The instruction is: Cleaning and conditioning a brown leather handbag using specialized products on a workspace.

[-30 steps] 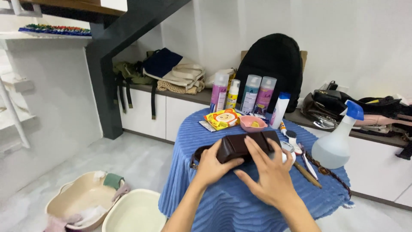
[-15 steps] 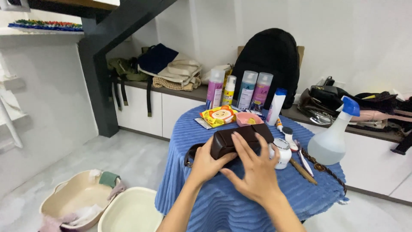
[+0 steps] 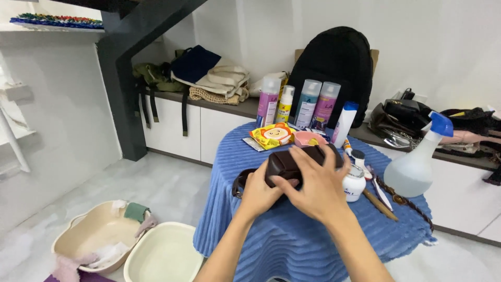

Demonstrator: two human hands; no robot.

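home room — staircase, cabinets; washbasins

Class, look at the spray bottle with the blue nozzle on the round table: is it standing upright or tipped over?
Upright. The spray bottle stands on its base on the blue tablecloth, its blue nozzle at the top, apart from both hands.

Table: I logged a purse at centre under my hands; bottles stood behind it, jar and spray bottle to its right, basins on the floor, left.
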